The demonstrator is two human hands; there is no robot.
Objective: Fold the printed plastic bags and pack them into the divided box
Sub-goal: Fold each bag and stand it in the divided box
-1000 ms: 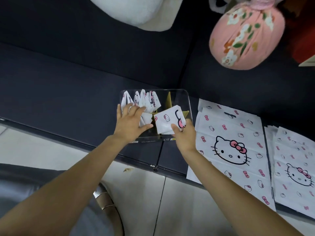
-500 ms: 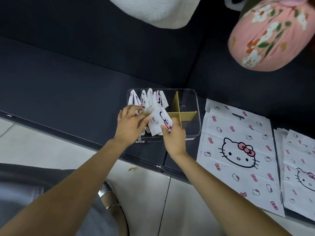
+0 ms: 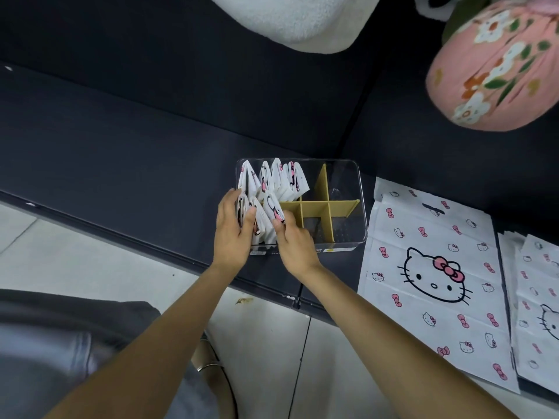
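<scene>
A clear divided box (image 3: 348, 167) with tan cardboard dividers (image 3: 320, 204) sits on the dark couch seat. Its far-left compartment holds several folded printed bags (image 3: 272, 179) standing on edge. In the near-left compartment, my right hand (image 3: 295, 243) pinches a folded bag (image 3: 272, 208) and holds it down among other folded bags. My left hand (image 3: 233, 228) holds back the folded bags (image 3: 260, 228) there, thumb between them. A flat printed bag (image 3: 432, 276) with a cat face lies right of the box.
More flat printed bags (image 3: 538, 297) are stacked at the far right. A pink floral bundle (image 3: 496, 65) and a white cushion (image 3: 302, 19) rest against the couch back. The couch's front edge runs below the box, with pale floor tiles beneath.
My right hand has carried the folded bag leftwards from above the box's middle and down into the near-left compartment. My left hand has stayed at that compartment, spreading the bags.
</scene>
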